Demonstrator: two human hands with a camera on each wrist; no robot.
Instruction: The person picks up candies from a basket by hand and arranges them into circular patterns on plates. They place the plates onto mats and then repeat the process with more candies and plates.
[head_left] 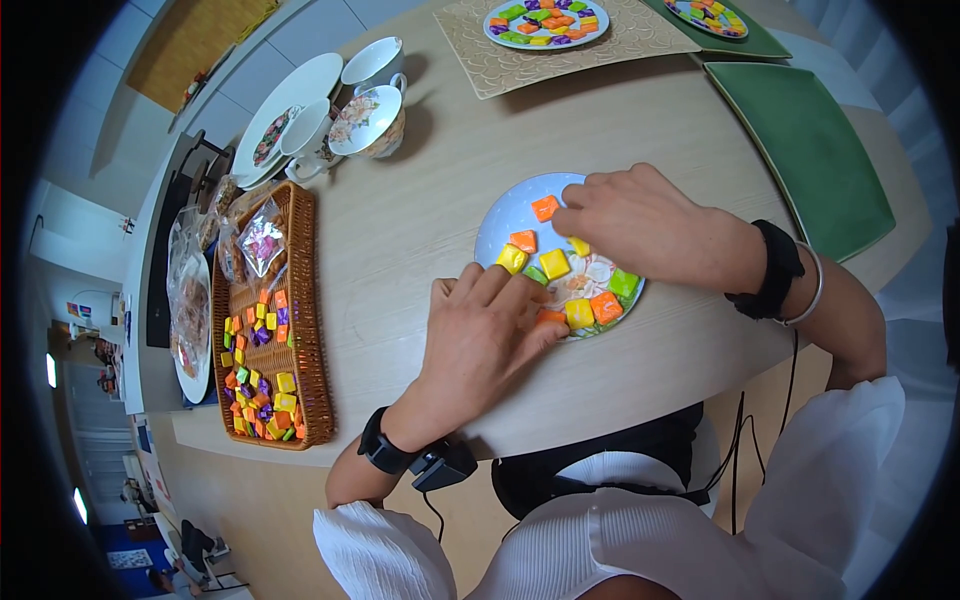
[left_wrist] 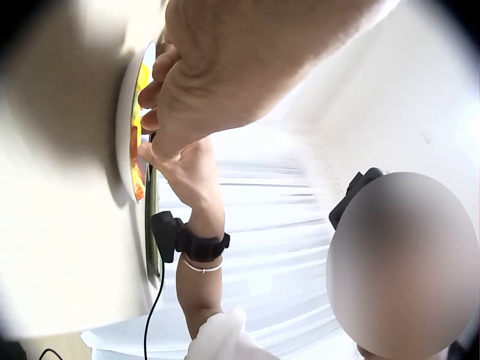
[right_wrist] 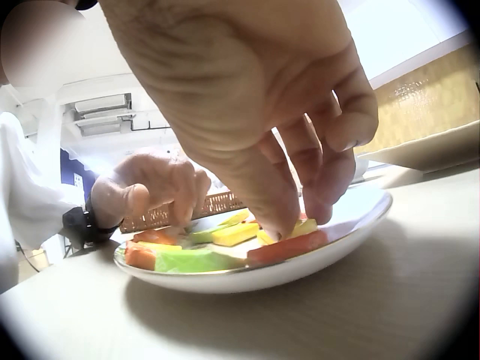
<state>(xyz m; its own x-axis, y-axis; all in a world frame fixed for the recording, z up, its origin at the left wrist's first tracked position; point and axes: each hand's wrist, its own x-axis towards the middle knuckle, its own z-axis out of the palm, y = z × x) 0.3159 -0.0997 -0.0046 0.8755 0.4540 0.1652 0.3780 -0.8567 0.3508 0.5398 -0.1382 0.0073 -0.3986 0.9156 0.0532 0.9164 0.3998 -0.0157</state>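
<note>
A round patterned plate (head_left: pixel 510 205) lies on the table, bearing separate orange, yellow and green wrapped pieces. At its near-left rim, my left hand (head_left: pixel 475 335) has its thumb and forefinger around an orange piece (head_left: pixel 549 317). My right hand (head_left: pixel 660 222) reaches over the far-right side, fingers bent down. In the right wrist view, the thumb and a fingertip of that hand (right_wrist: pixel 255 97) pinch a yellow piece (right_wrist: pixel 303 228) low over the plate (right_wrist: pixel 225 280), beside an orange one (right_wrist: pixel 287 247). The left fingers partly hide the pieces beneath them.
A wicker basket (head_left: pixel 318 370) of colourful pieces stands at the left, with cups (head_left: pixel 368 122) and white plates (head_left: pixel 310 85) behind. At the back, a filled plate (head_left: pixel 547 45) stands on a beige tray (head_left: pixel 470 60). A green tray (head_left: pixel 810 160) lies at the right.
</note>
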